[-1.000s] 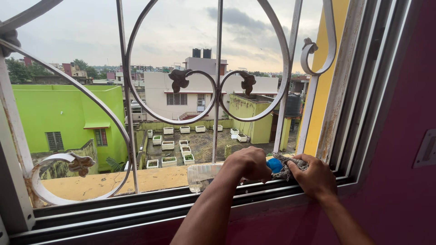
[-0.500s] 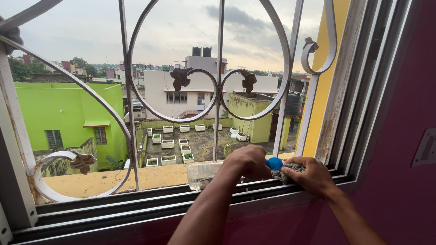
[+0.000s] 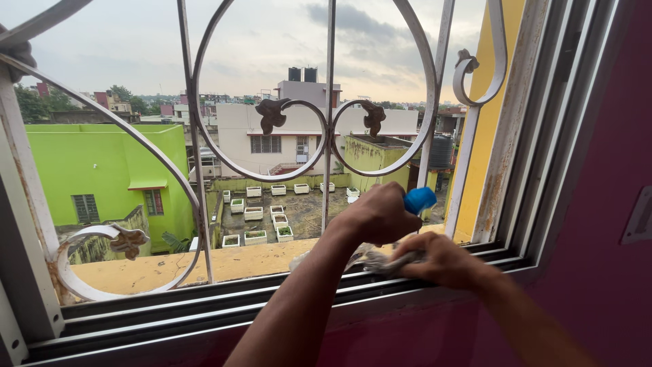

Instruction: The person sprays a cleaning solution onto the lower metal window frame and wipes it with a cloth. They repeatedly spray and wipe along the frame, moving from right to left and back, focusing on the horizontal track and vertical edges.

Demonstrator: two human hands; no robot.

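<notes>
Window grille (image 3: 330,136) is painted metal, off-white and smooth, with rust-brown patches on the leaf ornaments. Sliding frame track (image 3: 272,299) looks like dull matt metal (grimy, paint flaking on the right jamb). Bottle cap (image 3: 420,200) is glossy blue plastic; the cloth (image 3: 380,261) is limp grey fabric.

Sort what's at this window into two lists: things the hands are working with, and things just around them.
In hand:
- left hand gripping the blue-capped plastic bottle
- right hand pressing the crumpled grey cloth on the metal window track

Around:
- white curled iron window grille
- yellow outer ledge
- bright green building
</notes>
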